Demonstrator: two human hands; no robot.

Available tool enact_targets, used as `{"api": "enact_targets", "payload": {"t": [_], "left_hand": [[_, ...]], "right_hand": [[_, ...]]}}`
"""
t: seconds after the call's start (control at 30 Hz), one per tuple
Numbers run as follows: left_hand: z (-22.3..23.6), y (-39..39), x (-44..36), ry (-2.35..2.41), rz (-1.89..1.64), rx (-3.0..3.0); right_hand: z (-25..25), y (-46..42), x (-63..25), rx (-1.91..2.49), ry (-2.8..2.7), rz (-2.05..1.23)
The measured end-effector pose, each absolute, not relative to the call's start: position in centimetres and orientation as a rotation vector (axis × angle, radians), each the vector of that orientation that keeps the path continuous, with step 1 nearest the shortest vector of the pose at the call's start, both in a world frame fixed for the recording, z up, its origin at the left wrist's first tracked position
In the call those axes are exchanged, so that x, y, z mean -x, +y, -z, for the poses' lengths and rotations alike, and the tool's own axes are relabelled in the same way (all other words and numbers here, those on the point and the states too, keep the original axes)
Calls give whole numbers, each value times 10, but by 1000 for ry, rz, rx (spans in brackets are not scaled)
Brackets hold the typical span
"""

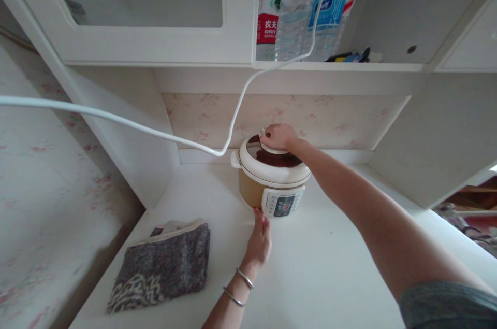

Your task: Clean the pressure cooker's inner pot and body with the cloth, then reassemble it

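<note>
A: Where's the cooker (251, 189)?
B: On the white desk (330, 272), upright, toward the back, near the floral back panel (217, 116). Control panel (284, 204) faces the person.

A: Right hand (280, 137)?
B: On top, closed on the lid handle (274, 151). Fingers curled; undersides hidden. Forearm comes in from the right, gray-green sleeve (450, 308) at the frame edge.

A: Left hand (261, 238)?
B: Low, at the front. Fingers extended and close together, tips touching the cooker's bottom edge, just left of the control panel. Can't tell if it's gripping. Two silver bangles (244, 278) on that wrist.

A: Lid (251, 163) state?
B: Sitting on the body. Cream rim, dark reddish-brown top. Can't tell if it's locked. Small side handle (235, 159) sticks out left.

A: Else on the desk?
B: Folded gray towel (166, 264), pale pattern near one corner. Left of the left hand, apart from the cooker.

A: Above?
B: Plastic bottles (295, 18) standing in the open cabinet section, labels red, white and blue. Small dark, yellow and blue items (349, 57) beside them, too small to identify. White cable (219, 153) hangs in front of the cabinet, bends above the desk, exits left.
</note>
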State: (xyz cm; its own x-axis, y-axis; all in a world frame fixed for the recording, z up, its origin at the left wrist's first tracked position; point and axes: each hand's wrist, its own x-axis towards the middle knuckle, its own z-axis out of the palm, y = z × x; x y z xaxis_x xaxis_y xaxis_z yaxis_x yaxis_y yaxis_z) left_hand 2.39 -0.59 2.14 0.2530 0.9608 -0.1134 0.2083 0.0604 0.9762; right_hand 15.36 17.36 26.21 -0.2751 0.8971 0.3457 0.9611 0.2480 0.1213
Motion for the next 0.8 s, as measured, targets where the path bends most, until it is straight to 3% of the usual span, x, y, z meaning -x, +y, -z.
{"api": "enact_targets", "payload": {"t": [0.3, 0.53, 0.67, 0.8], "left_hand": [[-16, -4, -28, 1230, -866, -1443], [-20, -7, -25, 1261, -1095, -1360], [-54, 25, -5, 1384, -1370, -1375], [-113, 93, 29, 1607, -1416, -1400]], "right_hand": [[-262, 170, -150, 1753, -2307, 472], [-263, 173, -145, 1928, -2231, 403], [-262, 173, -148, 1916, -2241, 384], [-263, 171, -152, 1852, -2291, 341]]}}
